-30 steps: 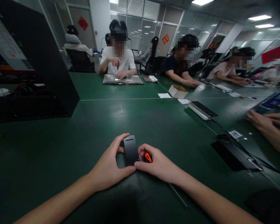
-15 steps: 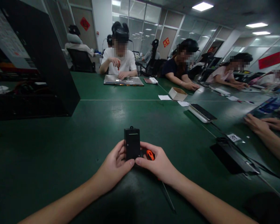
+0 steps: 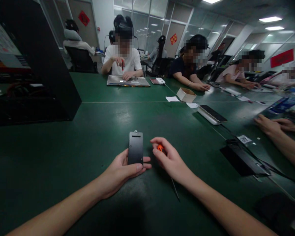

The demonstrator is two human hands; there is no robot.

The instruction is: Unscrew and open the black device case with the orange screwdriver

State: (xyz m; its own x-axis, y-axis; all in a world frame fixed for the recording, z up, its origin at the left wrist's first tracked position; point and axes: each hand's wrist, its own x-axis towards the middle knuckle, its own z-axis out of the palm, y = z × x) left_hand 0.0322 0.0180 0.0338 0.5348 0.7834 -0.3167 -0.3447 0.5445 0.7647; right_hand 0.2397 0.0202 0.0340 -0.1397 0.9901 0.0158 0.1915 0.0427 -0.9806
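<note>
A small black rectangular device (image 3: 135,148) with a slot near its top and a loop at the far end lies on the green table (image 3: 64,157). My left hand (image 3: 121,170) grips its near end, thumb across the bottom edge. My right hand (image 3: 170,160) is just to the right of the device, apart from it, fingers curled round an orange-handled screwdriver (image 3: 160,148). The thin metal shaft (image 3: 175,189) of the screwdriver points back toward me below my wrist.
A big black case (image 3: 39,65) stands at the left. A cardboard box (image 3: 186,94), paper slips, a white-edged phone (image 3: 212,114) and a flat black unit (image 3: 241,159) with cables lie to the right. Another person's hands (image 3: 272,124) rest at far right. Several people work across the table.
My left hand shifted from the device's side to its near end. My right hand let go of the device and moved right and away with the screwdriver. The device now lies flatter on the table.
</note>
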